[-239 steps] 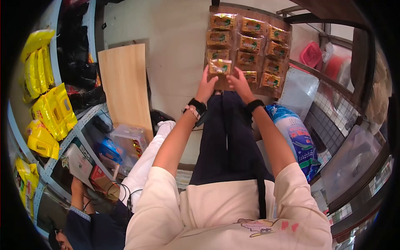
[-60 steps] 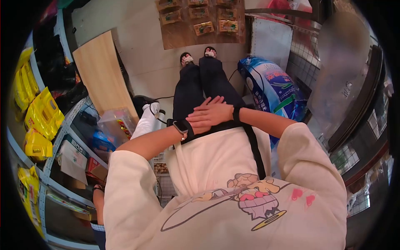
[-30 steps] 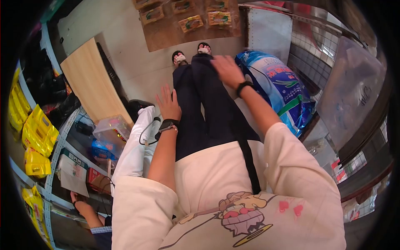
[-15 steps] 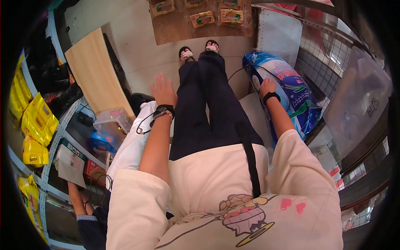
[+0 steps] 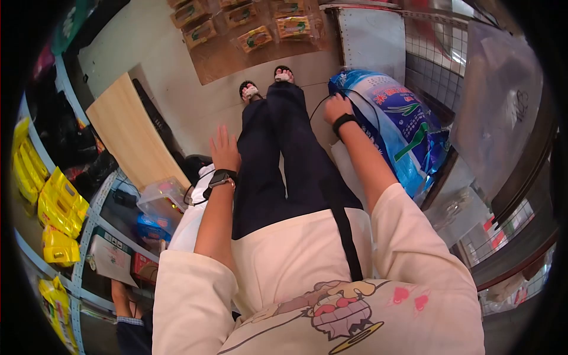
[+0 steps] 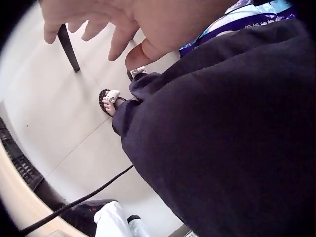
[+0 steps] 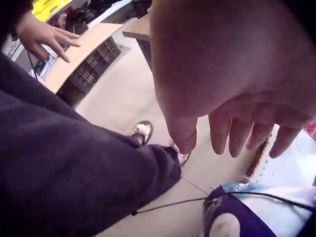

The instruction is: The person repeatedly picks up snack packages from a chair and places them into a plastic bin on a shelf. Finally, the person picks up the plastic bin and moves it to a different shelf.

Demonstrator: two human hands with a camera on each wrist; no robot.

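Right hand [image 5: 335,108] hovers open, fingers relaxed, over the top end of a big blue plastic sack [image 5: 397,121] leaning at right of centre beside the person's legs. Left hand [image 5: 223,148] hangs open at centre left, holding nothing. Full and bulging, the sack probably handles heavy, soft and slippery; grip its top corners.

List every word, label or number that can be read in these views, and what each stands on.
No text here can be read for certain.
Blue sack: red characters, too blurred to read.
Clear plastic sheet: dark handwriting, illegible.
Snack packets: print too small.
Yellow bags: no legible print.
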